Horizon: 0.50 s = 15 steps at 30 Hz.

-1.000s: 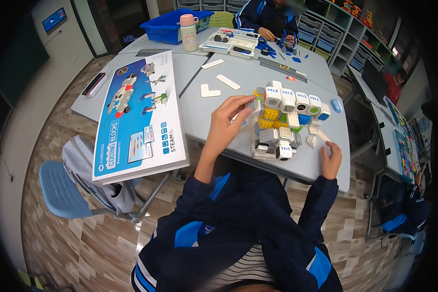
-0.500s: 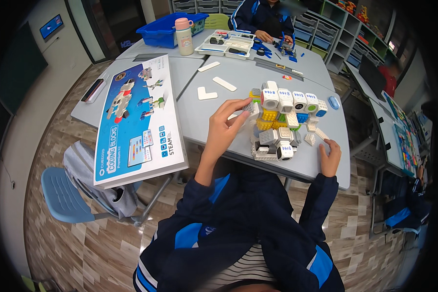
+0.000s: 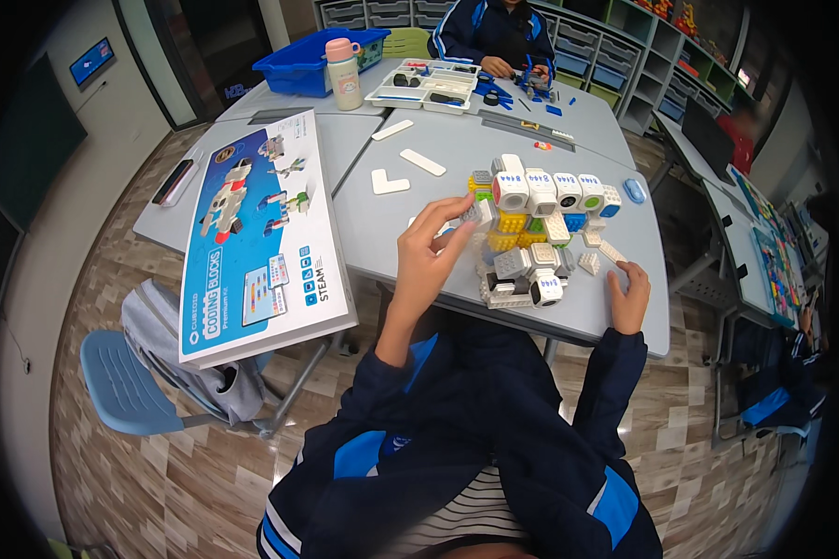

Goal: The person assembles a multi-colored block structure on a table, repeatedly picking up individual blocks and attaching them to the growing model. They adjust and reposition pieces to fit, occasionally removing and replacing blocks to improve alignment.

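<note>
A model of white, grey, yellow, green and blue building blocks [image 3: 543, 196] stands near the table's front edge. At its left end, the thumb and fingers of my left hand [image 3: 424, 261] are closed around a light grey studded block [image 3: 480, 213]. Whether that block is attached to the model I cannot tell. My right hand [image 3: 629, 296] rests at the table edge to the right, its fingers apart and holding nothing. Just beyond its fingertips lie a small white studded block [image 3: 589, 263] and a short white strip [image 3: 612, 251].
A large block-kit box [image 3: 266, 242] lies on the left table. White flat pieces [image 3: 422, 162], a parts tray [image 3: 426, 86], a bottle [image 3: 343, 79] and a blue bin [image 3: 294, 73] are farther back. Across the table, another person's hands [image 3: 500, 67] hold a blue assembly.
The whole view has shifted slightly. My left hand stays at the grey block, which shows a little more between the fingers. My right hand looks nearly unmoved.
</note>
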Available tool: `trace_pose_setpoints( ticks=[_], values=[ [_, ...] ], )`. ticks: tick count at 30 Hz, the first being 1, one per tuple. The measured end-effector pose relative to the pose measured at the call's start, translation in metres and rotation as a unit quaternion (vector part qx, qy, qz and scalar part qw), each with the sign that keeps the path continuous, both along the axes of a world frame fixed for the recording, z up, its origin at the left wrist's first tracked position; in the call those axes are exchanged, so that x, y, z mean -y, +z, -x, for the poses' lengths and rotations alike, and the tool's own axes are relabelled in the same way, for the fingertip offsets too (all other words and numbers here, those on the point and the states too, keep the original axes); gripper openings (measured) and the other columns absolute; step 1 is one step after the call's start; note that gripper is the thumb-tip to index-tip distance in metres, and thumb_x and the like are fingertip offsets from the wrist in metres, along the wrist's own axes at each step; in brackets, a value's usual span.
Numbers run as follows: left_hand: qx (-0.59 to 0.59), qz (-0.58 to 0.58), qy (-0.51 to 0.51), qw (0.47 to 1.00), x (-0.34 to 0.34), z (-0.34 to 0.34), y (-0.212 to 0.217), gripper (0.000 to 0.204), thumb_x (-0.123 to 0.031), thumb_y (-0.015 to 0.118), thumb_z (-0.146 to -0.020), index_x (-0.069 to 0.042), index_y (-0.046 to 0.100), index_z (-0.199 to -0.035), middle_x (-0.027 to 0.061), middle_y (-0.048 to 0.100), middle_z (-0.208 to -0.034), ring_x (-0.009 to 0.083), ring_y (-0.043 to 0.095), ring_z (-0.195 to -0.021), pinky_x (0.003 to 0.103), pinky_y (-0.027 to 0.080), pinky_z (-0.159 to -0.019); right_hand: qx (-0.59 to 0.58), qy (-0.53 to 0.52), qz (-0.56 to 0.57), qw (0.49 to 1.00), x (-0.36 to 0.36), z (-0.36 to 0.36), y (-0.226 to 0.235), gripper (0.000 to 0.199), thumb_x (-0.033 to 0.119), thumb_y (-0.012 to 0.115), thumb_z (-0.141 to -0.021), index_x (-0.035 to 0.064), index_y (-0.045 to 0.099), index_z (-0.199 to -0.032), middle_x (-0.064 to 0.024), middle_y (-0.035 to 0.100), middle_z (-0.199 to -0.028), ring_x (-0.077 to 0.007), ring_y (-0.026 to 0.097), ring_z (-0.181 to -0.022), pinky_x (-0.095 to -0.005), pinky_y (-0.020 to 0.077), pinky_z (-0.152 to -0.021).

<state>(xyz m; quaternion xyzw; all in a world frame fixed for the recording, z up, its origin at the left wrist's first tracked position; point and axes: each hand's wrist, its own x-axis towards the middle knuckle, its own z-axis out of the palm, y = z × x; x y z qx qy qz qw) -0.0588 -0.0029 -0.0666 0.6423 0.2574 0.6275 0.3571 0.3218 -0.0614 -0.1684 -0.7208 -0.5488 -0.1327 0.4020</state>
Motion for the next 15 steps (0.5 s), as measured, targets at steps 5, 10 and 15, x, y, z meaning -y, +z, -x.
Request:
trace_pose_setpoints(
  ticks=[5,10,15],
  values=[
    [-0.013,0.01,0.006,1.0,0.003,0.0,0.004,0.032,-0.002,0.068,-0.094,-0.001,0.068,-0.126,0.0116,0.067,-0.122,0.017,0.065,-0.112,0.031,0.062,-0.089,0.004,0.005,0.001,1.0,0.0,-0.001,-0.001,0.029,0.02,0.072,-0.09,0.0083,0.071,-0.117,-0.0165,0.063,-0.128,-0.0349,0.057,-0.119,-0.0425,0.0437,-0.101],
    [-0.032,0.008,0.016,0.999,0.012,-0.001,0.008,0.031,-0.001,0.067,-0.094,0.0,0.067,-0.125,0.0127,0.065,-0.125,0.0192,0.066,-0.113,0.033,0.062,-0.091,-0.02,0.007,-0.005,1.0,0.002,0.01,0.011,0.029,0.019,0.072,-0.091,0.0083,0.07,-0.117,-0.0161,0.062,-0.129,-0.0327,0.057,-0.12,-0.0397,0.0468,-0.097],
    [-0.025,-0.011,0.04,0.999,0.018,-0.009,0.007,0.031,-0.002,0.066,-0.096,-0.001,0.068,-0.127,0.0121,0.064,-0.125,0.0186,0.064,-0.113,0.03,0.062,-0.085,-0.18,0.1,-0.05,0.977,0.003,0.035,0.043,0.03,0.018,0.07,-0.095,0.006,0.068,-0.122,-0.0138,0.059,-0.137,-0.0256,0.055,-0.126,-0.0356,0.0504,-0.093]
  ],
)
